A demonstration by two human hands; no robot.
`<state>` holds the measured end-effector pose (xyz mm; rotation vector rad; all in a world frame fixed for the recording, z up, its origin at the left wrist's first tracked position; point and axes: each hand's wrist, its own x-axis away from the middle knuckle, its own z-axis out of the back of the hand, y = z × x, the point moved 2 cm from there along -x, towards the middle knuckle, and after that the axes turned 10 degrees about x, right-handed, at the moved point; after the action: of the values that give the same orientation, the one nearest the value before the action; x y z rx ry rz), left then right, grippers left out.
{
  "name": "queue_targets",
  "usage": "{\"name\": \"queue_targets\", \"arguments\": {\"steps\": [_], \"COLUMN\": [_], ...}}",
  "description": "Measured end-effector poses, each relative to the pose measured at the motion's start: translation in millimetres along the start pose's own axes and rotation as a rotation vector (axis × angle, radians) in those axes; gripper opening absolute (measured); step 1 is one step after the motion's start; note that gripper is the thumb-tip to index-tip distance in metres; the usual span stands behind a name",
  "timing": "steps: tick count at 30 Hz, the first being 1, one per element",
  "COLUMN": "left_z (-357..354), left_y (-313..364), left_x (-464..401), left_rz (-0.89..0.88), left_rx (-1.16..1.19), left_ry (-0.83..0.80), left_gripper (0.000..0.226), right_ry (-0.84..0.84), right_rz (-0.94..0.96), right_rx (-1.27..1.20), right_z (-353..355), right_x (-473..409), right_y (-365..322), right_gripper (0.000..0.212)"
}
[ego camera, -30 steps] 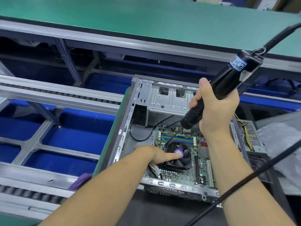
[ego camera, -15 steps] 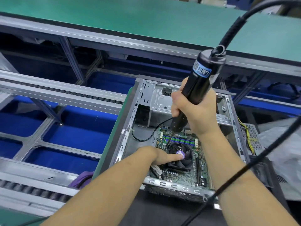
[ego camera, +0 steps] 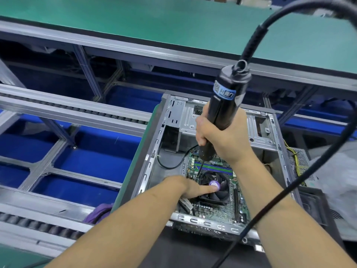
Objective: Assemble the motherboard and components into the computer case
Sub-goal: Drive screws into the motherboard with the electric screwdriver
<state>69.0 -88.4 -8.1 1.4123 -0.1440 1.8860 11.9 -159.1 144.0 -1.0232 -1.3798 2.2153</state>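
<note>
head view. item: open grey steel computer case (ego camera: 170, 120), lying on its side on the dark worktop (ego camera: 185, 254). contents: green motherboard (ego camera: 218, 209) seated on the case floor; black finned cooler fan with purple hub sticker (ego camera: 216, 187) mounted near the board's middle. left hand (ego camera: 191, 187): forefinger stretched out, tip pressing the fan hub, other fingers hidden. right hand (ego camera: 222, 136): clenched around a black corded electric screwdriver (ego camera: 220, 115), held above the fan, bit reaching down at the fan's far-left corner. step, judged: fastening the cooler. next move likely calls for steady downward pressure with the bit square in the screw; the screw itself is too small to see.
</note>
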Motion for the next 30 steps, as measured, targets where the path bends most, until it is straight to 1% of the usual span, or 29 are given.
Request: {"name": "queue_targets", "arguments": {"steps": [5, 10, 15, 17, 21, 24, 30], "left_z": [-0.5, -1.8, -2.1, -1.8, -2.9, -4.1, -2.7], "left_y": [0.3, 3.5, 4.6, 4.5, 4.7, 4.9, 4.5], "left_x": [2.1, -1.5, -4.2, -4.5, -5.1, -4.5, -1.4], "left_rz": [0.013, 0.004, -0.006, -0.009, -0.018, -0.020, -0.006], "left_rx": [0.010, -0.010, -0.005, -0.005, -0.023, -0.030, -0.027], "left_ry": [0.006, -0.017, -0.034, -0.034, -0.023, -0.029, -0.022], "left_gripper": [0.130, 0.129, 0.129, 0.127, 0.127, 0.124, 0.120], "right_ry": [-0.009, 0.069, 0.167, 0.180, 0.145, 0.113, 0.037], "right_rz": [0.005, -0.011, -0.005, -0.008, -0.015, -0.004, -0.008], "right_rx": [0.010, 0.002, -0.022, -0.027, -0.019, -0.018, -0.002], "right_z": [-4.6, 4.5, 9.1, 9.4, 10.8, 11.0, 3.6], "right_x": [-2.1, -3.7, -2.2, -1.5, -1.8, -1.1, -1.1], "right_y": [-3.4, -5.5, -5.8, -5.8, -5.6, -6.7, -5.1], "right_gripper": [0.026, 0.032, 0.032, 0.030, 0.028, 0.022, 0.016]}}
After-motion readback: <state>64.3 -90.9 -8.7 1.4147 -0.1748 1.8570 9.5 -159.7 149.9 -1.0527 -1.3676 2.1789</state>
